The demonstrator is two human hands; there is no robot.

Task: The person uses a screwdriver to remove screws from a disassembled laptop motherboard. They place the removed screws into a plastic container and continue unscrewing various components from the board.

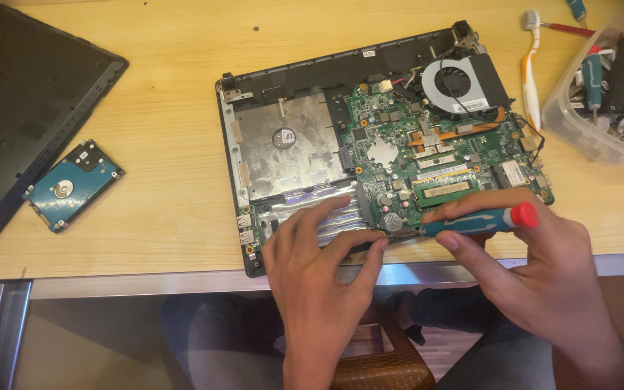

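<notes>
Nearest the counter (146, 238) edge, the left hand (319, 271) lies spread, fingertips pressing the silver foil at the front rim of the opened laptop base (290, 155). Just beside it, the right hand (536, 267) is closed around a blue screwdriver (474, 221) with a red cap, its tip aimed at the front edge of the green motherboard (435, 155) (the tip itself is hidden behind the fingers). A slip here could gouge the board or skid onto the memory stick (445, 191) just behind. The base overhangs the counter edge slightly, so heavy pressing might tip it. Farther back sits the cooling fan (455, 85); off left lie a blue hard drive (74, 185) and black cover panel (23, 101), far right a toothbrush (530, 68) and clear parts tub (601, 94).
</notes>
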